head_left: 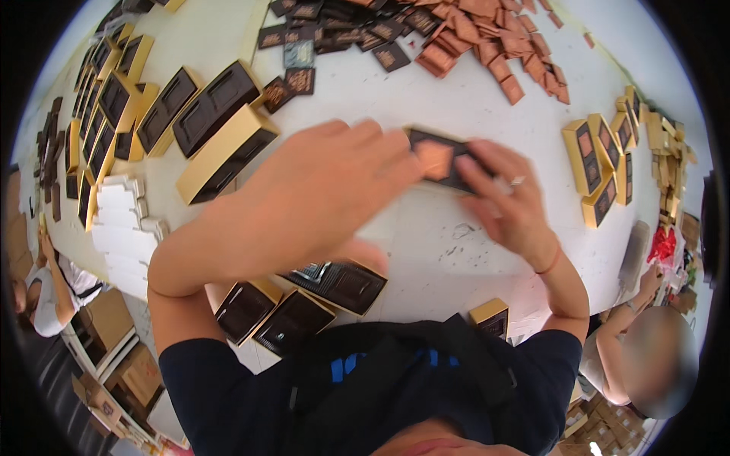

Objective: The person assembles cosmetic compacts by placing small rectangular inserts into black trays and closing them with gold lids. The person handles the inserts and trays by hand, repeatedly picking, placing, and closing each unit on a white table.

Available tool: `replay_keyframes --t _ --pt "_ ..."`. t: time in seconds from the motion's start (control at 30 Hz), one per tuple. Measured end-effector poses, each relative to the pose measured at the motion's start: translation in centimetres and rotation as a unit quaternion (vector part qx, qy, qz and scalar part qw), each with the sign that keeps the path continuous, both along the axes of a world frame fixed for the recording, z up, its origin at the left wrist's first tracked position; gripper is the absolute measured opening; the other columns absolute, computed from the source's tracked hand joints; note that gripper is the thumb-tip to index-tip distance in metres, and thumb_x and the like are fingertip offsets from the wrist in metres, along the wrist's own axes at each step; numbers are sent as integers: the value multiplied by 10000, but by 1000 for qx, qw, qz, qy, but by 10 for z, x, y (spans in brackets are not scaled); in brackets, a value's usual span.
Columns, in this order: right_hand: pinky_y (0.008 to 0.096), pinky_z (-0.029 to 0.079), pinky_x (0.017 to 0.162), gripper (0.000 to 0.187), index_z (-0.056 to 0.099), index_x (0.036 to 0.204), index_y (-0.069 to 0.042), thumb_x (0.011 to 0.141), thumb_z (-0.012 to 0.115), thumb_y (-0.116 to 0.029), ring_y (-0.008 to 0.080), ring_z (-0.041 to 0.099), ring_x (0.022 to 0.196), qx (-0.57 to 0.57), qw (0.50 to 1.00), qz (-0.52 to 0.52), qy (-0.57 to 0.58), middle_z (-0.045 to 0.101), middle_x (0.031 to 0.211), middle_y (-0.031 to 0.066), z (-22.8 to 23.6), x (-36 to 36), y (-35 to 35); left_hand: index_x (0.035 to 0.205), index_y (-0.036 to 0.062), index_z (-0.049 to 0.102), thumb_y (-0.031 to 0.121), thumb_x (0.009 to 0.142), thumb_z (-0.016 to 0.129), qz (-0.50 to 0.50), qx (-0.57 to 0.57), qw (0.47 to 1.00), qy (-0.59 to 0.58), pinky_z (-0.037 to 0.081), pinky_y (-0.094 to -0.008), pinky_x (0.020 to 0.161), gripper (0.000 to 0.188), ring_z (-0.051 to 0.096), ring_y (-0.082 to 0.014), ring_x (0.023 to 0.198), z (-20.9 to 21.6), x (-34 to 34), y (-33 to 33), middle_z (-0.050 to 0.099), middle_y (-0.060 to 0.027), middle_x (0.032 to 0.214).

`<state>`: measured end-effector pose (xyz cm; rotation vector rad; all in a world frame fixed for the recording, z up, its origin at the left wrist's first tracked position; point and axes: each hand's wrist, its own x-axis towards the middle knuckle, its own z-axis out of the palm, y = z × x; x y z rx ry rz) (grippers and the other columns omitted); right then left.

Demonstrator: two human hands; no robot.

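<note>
A gold-edged box [454, 181] with a dark insert lies on the white table in front of me. In it, or just over it, is a flat copper-coloured square packet [436, 159]. My left hand [327, 186] reaches across from the left, palm down and smeared by motion. Its fingertips come up to the copper packet, and whether they grip it is hidden. My right hand [506, 194] is closed on the box's right end, with fingers over the top and the thumb at the near side.
Dark square packets [346, 30] and copper packets [487, 38] lie heaped at the far side. Boxes with dark inserts [217, 106] stand at left, beside stacked white pieces [122, 228]. Filled boxes [593, 156] stand at right. More boxes [296, 319] lie near me. Two people work at the sides.
</note>
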<state>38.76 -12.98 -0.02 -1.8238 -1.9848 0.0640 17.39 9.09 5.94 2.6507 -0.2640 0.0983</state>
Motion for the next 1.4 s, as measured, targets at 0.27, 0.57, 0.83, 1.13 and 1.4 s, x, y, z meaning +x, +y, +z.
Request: replay_keyframes --t 0.27,0.57,0.83,1.13,1.4 --pt "516 303 1163 769 584 1408 -105 692 862 -160 426 310 1473 -272 941 -39 199 446 1542 163 62 14 -135 1154 44 532 262 687 851 -173 19 955 241 458 -369 835 606 541 -267 1032 -5 -11 -39 545 -94 1075" --pt "487 310 1175 1067 357 1567 -171 632 862 -84 433 232 1497 -269 913 -184 244 200 1640 223 36 -86 -182 1439 39 425 427 690 839 -20 111 985 133 479 -355 856 939 559 -250 1014 -11 -1 -42 544 -79 1135" --pt "418 443 1088 788 477 1449 -80 767 856 -188 374 486 1338 -90 969 -89 214 450 1489 173 18 -18 -55 1406 60 454 356 748 823 -94 127 972 176 516 -363 792 810 587 -252 1032 -8 -7 -49 557 -83 1109" --pt "407 516 819 333 691 1110 -58 841 786 -229 322 622 939 31 992 -126 1 650 1106 113 -5 38 108 1392 12 462 450 664 861 -84 105 988 74 486 -318 741 938 545 -205 929 -25 -9 -56 535 -65 1035" --pt "334 466 641 219 766 1067 -76 853 764 -124 202 585 758 45 992 -92 70 632 932 59 -7 60 103 1120 37 523 256 732 827 33 120 972 200 499 -384 723 539 616 -265 966 2 -12 -23 562 -96 1029"
